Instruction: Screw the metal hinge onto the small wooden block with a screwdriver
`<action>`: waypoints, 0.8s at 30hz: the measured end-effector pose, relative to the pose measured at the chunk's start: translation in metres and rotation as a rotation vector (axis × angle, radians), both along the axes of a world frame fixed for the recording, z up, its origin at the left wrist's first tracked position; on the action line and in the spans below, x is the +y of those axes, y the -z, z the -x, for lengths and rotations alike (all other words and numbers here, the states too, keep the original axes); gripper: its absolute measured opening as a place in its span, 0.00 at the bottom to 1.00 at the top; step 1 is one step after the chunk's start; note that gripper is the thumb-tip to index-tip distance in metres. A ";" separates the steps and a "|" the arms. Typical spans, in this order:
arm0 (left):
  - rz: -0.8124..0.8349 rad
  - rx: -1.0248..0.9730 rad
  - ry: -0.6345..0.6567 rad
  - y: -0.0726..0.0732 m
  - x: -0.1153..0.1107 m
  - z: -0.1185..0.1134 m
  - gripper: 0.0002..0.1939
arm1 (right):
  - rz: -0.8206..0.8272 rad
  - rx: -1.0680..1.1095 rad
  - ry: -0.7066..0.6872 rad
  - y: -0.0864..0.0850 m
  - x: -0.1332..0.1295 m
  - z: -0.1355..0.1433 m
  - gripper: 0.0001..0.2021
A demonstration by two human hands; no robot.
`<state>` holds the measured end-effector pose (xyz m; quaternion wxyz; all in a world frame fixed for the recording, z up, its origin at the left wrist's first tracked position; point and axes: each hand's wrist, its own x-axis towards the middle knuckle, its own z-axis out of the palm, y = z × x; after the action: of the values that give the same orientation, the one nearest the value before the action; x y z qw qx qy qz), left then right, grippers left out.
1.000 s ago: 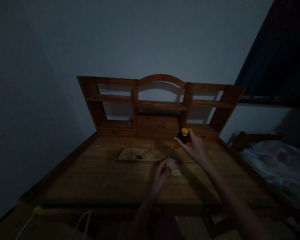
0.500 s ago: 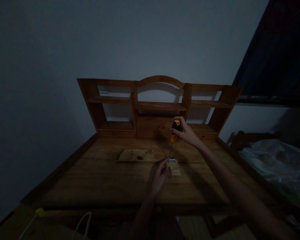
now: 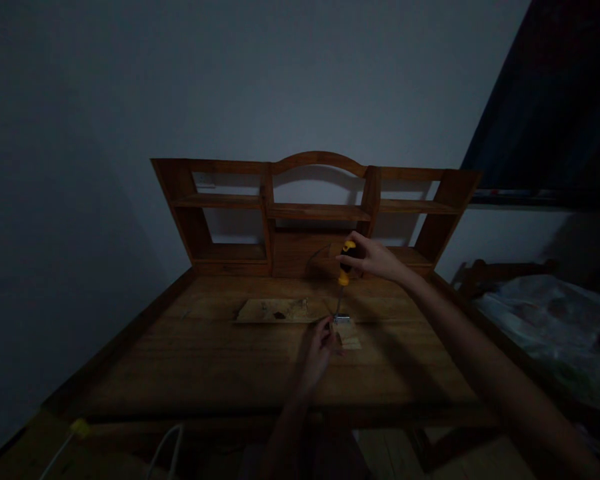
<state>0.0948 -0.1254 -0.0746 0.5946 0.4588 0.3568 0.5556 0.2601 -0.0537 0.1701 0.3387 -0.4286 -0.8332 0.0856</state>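
Note:
My right hand (image 3: pixel 370 256) is wrapped round the black and yellow handle of a screwdriver (image 3: pixel 345 275), held nearly upright. Its shaft runs down to a small shiny metal hinge-like piece (image 3: pixel 342 319) at the back edge of a short wooden block (image 3: pixel 349 335). My left hand (image 3: pixel 321 347) rests on the desk at the block's left side, its fingers pinched together close to the screwdriver tip. Whatever those fingertips grip is too small and dark to make out. Left of the hands lies a longer, rough wooden board (image 3: pixel 273 310) with dark marks.
The wooden desk (image 3: pixel 220 373) carries a shelf unit (image 3: pixel 320 212) along its back, against the wall. A plastic-covered heap (image 3: pixel 540 313) sits beyond the right edge. A white cable (image 3: pixel 167 447) and a yellow-ended cord (image 3: pixel 80 428) are at the lower left.
The screwdriver handle has shifted slightly left, and my right hand's grip on it has turned a little. My left hand stays beside the block. The whole view has moved slightly.

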 end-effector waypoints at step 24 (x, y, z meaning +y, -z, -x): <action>-0.018 -0.017 0.041 -0.001 -0.001 0.003 0.29 | -0.075 -0.170 -0.023 0.000 -0.005 0.005 0.13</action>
<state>0.0922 -0.1263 -0.0737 0.6048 0.4663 0.3374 0.5505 0.2554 -0.0590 0.1696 0.2815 -0.4118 -0.8664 0.0214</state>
